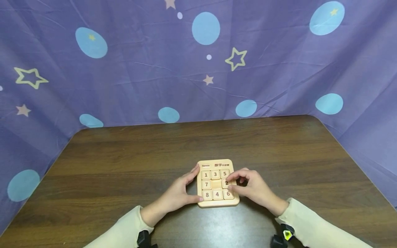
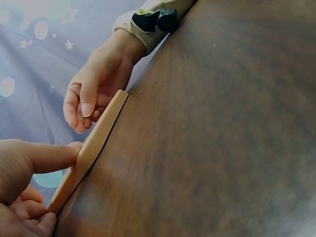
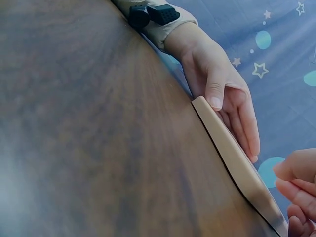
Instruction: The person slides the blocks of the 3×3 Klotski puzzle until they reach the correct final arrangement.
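A pale wooden number sliding puzzle lies on the table, its square tiles reading 1, 3, 5 on top, 7, a gap and 2 in the middle, 8, 4, 6 below. My left hand holds the board's left side, thumb at the lower corner and fingers higher up the edge. From the right, my right hand has its index finger and thumb over the 2 tile, partly covering it. The left wrist view shows the thumb pressed to the board's edge. Seen from the right wrist, the right fingertips are close over the board.
The dark wood-grain table carries the board near its front middle. Behind and around it hangs a purple curtain with stars and blue spots. Both wrists wear black devices below pale sleeves.
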`<state>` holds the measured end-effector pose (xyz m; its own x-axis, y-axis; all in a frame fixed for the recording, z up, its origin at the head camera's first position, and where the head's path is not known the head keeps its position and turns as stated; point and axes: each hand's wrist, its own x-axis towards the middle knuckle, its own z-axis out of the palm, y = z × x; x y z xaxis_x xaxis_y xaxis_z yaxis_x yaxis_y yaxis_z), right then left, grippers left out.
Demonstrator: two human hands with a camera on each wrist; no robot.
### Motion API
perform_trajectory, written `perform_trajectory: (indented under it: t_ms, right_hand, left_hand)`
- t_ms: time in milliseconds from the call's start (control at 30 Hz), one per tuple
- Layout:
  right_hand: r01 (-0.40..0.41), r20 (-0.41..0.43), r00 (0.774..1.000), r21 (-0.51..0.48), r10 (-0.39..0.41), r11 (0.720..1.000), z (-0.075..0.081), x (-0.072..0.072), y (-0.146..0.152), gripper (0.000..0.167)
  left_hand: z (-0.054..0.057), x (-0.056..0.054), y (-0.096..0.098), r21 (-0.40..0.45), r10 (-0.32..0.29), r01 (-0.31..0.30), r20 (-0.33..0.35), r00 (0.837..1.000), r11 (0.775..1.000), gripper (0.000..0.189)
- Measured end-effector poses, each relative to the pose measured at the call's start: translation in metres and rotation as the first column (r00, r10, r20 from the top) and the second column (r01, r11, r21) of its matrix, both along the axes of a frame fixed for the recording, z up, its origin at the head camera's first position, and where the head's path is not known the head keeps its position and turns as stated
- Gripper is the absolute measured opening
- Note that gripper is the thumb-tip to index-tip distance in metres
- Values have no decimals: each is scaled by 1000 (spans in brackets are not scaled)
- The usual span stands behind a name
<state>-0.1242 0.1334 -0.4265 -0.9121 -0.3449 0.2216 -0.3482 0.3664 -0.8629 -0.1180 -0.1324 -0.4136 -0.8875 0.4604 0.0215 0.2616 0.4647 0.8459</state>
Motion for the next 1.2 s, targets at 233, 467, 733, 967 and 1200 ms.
perform_trajectory:
  t_ms: [233, 467, 733, 967, 1200]
  right_hand:
    - [26, -42, 999, 50, -24, 998, 1, -1, 2, 20]
    - [45, -69, 997, 75, -40, 996, 2, -1, 2, 22]
    - [55, -67, 997, 93, -49, 994, 4, 1, 3, 22]
    - [78, -62, 996, 109, -71, 991, 5, 1, 2, 23]
    - [84, -66, 995, 134, -76, 987, 6, 0, 2, 23]
  left_hand:
    - [-2, -1, -1, 8, -10, 10, -3, 1000, 1000, 92]
    - [-1, -2, -1, -8, 0, 0, 9, 1000, 1000, 92]
    - [0, -2, 0, 18, -6, 6, 17, 1000, 1000, 92]
    - [-1, -2, 0, 22, -8, 7, 18, 1000, 1000, 93]
    - [-1, -1, 0, 14, 6, -6, 17, 1000, 1000, 93]
